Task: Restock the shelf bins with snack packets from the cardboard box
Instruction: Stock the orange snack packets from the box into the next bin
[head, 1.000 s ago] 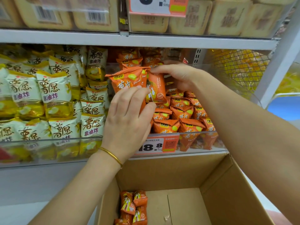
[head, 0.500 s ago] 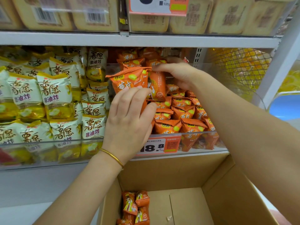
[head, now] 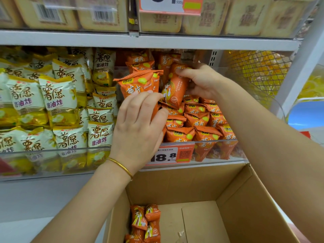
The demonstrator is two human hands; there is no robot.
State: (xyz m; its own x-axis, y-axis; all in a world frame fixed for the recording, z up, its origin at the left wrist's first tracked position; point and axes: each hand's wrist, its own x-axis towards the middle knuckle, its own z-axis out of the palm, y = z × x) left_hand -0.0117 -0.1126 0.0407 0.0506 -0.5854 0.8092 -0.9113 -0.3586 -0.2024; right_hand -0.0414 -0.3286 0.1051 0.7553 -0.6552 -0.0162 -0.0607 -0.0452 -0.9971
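Two bare hands work at a shelf bin of orange snack packets. The left hand, a thin gold bracelet on its wrist, has its fingers curled over the lower half of a puffy, glossy orange packet with crimped zigzag ends, the thumb pressing its right edge. Just to the right, touching it, the right hand pinches a second packet upright between thumb on top and fingers behind; its face shows a drawn figure. Below both hands a pile of the same pillow-shaped packets fills the bin, whose clear plastic front carries a price tag just under the left hand. Left of the left hand, shiny yellow packets with white tops crowd the neighbouring section. Right of the right hand stands a mesh basket. Beneath the wrists sits an open brown cardboard box; a few spare packets lie in its near left corner.
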